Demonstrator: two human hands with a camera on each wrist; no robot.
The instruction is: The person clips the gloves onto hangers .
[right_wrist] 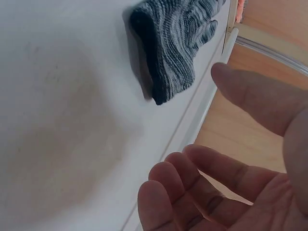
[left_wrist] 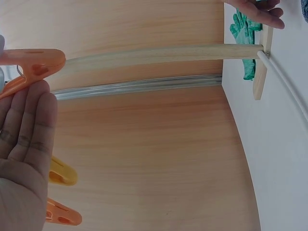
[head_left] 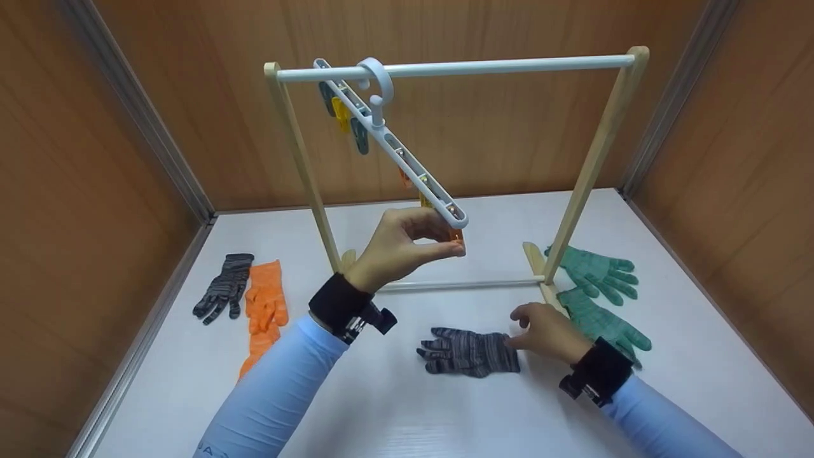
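Note:
My left hand (head_left: 453, 238) is raised to the low end of a white clip hanger (head_left: 388, 137) and pinches an orange clip (head_left: 456, 236) there. In the left wrist view my fingers (left_wrist: 29, 125) press on that orange clip (left_wrist: 33, 65). The hanger hooks over the white rail (head_left: 458, 68) of a wooden rack and tilts down toward me. My right hand (head_left: 516, 329) hovers with relaxed fingers just right of a grey striped glove (head_left: 467, 352) lying on the table. In the right wrist view the glove's cuff (right_wrist: 173, 43) sits apart from my open right hand (right_wrist: 207, 113).
Another grey striped glove (head_left: 224, 286) and orange gloves (head_left: 264, 305) lie at the left. Two green gloves (head_left: 598, 270) lie by the rack's right foot (head_left: 540, 280). More clips, yellow (left_wrist: 60, 173) and orange (left_wrist: 60, 214), hang from the hanger. Wooden walls enclose the white table (head_left: 394, 407).

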